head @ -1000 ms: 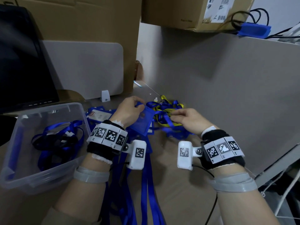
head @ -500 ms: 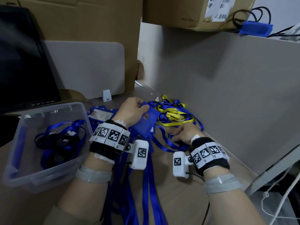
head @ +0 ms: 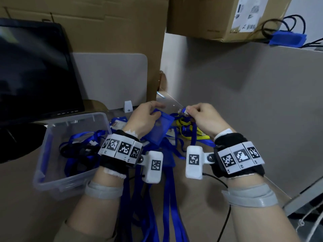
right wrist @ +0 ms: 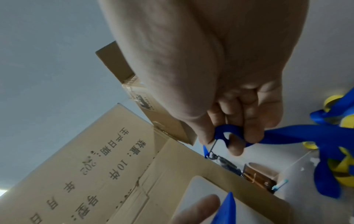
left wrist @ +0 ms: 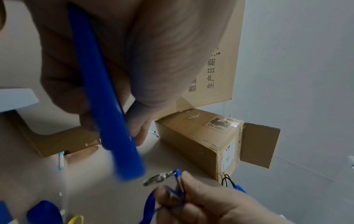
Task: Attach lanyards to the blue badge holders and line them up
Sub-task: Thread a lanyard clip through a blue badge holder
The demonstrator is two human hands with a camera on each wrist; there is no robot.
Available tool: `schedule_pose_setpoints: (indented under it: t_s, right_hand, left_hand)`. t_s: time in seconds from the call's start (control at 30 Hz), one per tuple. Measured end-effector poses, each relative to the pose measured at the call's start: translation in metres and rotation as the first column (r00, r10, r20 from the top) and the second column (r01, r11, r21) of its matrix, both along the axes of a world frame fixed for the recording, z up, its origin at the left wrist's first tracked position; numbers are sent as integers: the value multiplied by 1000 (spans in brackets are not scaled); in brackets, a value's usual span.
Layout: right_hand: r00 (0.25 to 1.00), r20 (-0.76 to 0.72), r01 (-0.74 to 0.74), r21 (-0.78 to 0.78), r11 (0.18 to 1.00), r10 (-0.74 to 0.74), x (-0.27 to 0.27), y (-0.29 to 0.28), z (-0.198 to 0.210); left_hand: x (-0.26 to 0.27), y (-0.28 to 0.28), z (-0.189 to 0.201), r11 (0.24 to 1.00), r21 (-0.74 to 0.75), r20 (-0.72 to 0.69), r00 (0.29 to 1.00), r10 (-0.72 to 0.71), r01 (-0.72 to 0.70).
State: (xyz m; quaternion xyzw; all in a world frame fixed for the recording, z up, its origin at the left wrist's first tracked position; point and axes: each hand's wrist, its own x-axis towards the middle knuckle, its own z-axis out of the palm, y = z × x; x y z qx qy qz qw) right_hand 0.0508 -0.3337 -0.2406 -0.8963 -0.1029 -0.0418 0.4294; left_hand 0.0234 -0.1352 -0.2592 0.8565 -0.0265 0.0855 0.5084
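Observation:
My left hand [head: 145, 116] grips a blue badge holder [head: 160, 128] by its top edge, lifted above the desk; the left wrist view shows the holder [left wrist: 107, 115] edge-on between thumb and fingers. My right hand [head: 201, 116] pinches the end of a blue lanyard [right wrist: 287, 134] just behind its metal clip [left wrist: 159, 178], a short way right of the holder's top. The clip [right wrist: 216, 154] and the holder are apart. The lanyard strap [head: 194, 135] hangs down to a tangle of blue and yellow lanyards [head: 185, 124].
A clear plastic bin [head: 52, 172] at the left holds more lanyards. Blue straps [head: 167, 198] run along the desk toward me, with other badge holders [head: 118, 124] behind my left hand. A black monitor [head: 35, 75], cardboard boxes [head: 113, 23] and a grey partition [head: 244, 102] close in the desk.
My right hand has risen from the lanyard pile with a clip end pinched and moved up beside the holder. The left hand has lifted the holder slightly.

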Motion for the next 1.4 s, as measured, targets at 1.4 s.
schedule_pose_setpoints:
  t_s: [1.4]
  right_hand:
    - [848,118,-528,255,810,516,-8,190,-10]
  left_hand:
    - [-76,151,5,958,-135,-4,967,256,-254]
